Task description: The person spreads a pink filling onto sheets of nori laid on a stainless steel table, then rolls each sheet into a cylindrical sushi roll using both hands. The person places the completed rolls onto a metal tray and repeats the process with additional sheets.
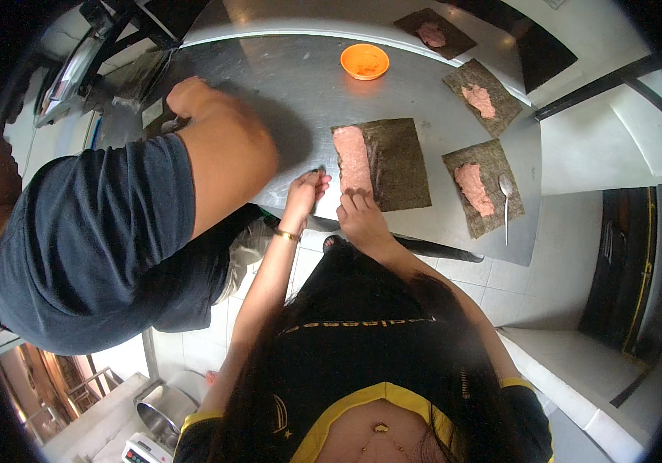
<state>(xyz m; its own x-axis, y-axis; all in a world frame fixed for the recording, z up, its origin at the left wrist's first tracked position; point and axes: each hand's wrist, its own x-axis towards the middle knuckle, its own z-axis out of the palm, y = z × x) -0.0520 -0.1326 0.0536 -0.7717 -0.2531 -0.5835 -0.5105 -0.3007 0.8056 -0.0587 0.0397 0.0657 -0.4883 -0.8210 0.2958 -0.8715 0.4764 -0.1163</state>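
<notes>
A dark green seaweed sheet (400, 166) lies on the metal table in front of me, with a strip of pink meat paste (352, 150) along its left side. My right hand (363, 220) is at the near end of the strip. Its fingers are bent and close together, their tips on the paste; whatever is under them is hidden. Just left of the sheet, my left hand (308, 193) hovers near the table edge, its fingers curled in. A small dark bit shows at its fingertips, too small to name.
Several more seaweed sheets with paste lie to the right, one bearing a spoon (506, 208). An orange bowl (364, 62) stands at the back of the table (285, 85). Close on my left, a co-worker's arm (231, 143) reaches over the table toward stacked dark sheets (142, 81).
</notes>
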